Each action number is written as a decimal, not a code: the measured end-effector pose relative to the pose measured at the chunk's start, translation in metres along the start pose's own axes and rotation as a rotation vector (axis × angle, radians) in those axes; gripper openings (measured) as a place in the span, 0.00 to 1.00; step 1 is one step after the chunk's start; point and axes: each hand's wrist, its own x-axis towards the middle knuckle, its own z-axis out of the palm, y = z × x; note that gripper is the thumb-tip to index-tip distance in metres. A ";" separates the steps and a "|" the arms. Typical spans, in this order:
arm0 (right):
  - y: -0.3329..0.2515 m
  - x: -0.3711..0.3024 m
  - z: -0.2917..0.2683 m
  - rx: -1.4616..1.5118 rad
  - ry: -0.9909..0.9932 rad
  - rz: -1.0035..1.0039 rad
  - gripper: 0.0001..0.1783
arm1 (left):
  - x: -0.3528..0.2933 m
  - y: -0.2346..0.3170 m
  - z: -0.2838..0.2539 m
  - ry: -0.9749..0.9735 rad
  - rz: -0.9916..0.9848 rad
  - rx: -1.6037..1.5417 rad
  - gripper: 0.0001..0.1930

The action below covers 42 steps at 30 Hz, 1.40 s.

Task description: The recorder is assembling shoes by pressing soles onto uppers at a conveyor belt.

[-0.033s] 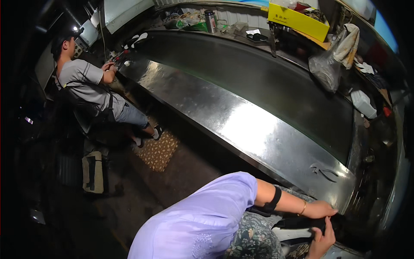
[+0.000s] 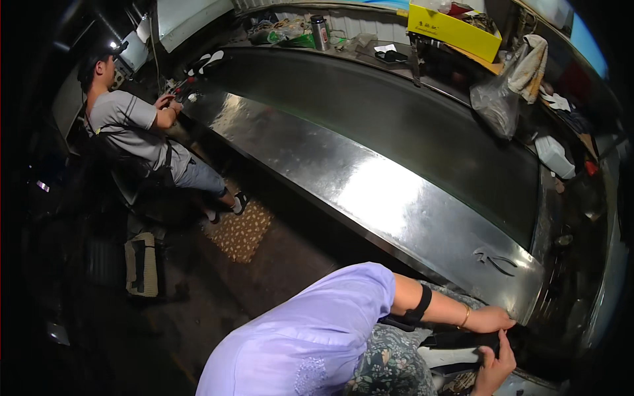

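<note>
Low on the right, my left hand (image 2: 490, 319) is closed with its fingertips at the end of a black-and-white piece (image 2: 450, 357) that looks like part of a shoe. This piece lies over my lap, on a flowered cloth (image 2: 391, 362). My right hand (image 2: 496, 367) grips the same end from the near side, its forefinger up against the left fingertips and its thumb beside the white part. What lies between the fingertips is too small and dark to make out. On the metal bench top just beyond my hands rests a pair of pliers (image 2: 495, 262).
The shiny metal strip (image 2: 317, 162) edges a dark belt-like surface (image 2: 396, 125). Another person (image 2: 132, 125) sits at its far left end, hands on small items. Along the back stand a steel flask (image 2: 319, 33), a yellow box (image 2: 454, 30), a plastic bag (image 2: 495, 109) and a white container (image 2: 555, 157).
</note>
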 end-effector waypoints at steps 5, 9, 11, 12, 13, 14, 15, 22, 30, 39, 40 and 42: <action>0.030 -0.010 0.010 0.129 -0.021 0.078 0.22 | 0.011 -0.033 0.023 0.065 0.132 -0.112 0.28; 0.068 -0.018 0.032 0.301 -0.066 0.249 0.23 | -0.013 -0.042 0.015 0.138 0.454 0.111 0.19; 0.090 -0.030 0.051 0.321 0.099 0.074 0.22 | -0.043 -0.016 -0.001 -0.068 0.285 0.050 0.28; 0.087 -0.033 0.046 0.322 0.097 0.081 0.22 | -0.053 -0.015 0.001 -0.055 0.314 0.177 0.35; 0.084 -0.033 0.038 0.351 -0.006 0.201 0.22 | -0.059 -0.015 0.006 -0.043 0.342 0.304 0.42; 0.078 -0.031 0.032 0.375 -0.106 0.318 0.23 | -0.052 -0.021 0.013 -0.020 0.335 0.303 0.49; 0.074 -0.030 0.034 0.343 -0.076 0.284 0.21 | -0.050 -0.027 0.018 0.008 0.335 0.316 0.48; 0.077 -0.056 0.076 0.672 0.281 0.445 0.27 | -0.036 -0.026 0.017 0.008 0.348 0.400 0.42; 0.079 -0.100 0.093 0.691 0.198 0.670 0.16 | -0.012 -0.007 -0.018 0.009 0.015 0.114 0.28; 0.074 -0.106 0.154 1.166 0.096 0.991 0.42 | -0.024 -0.028 -0.008 -0.028 -0.240 -0.138 0.27; 0.090 -0.113 0.161 0.935 -0.001 0.879 0.35 | -0.024 -0.031 -0.006 -0.025 -0.236 -0.084 0.27; 0.075 -0.097 0.139 0.563 0.034 0.738 0.29 | -0.019 -0.041 -0.009 -0.028 -0.241 -0.024 0.27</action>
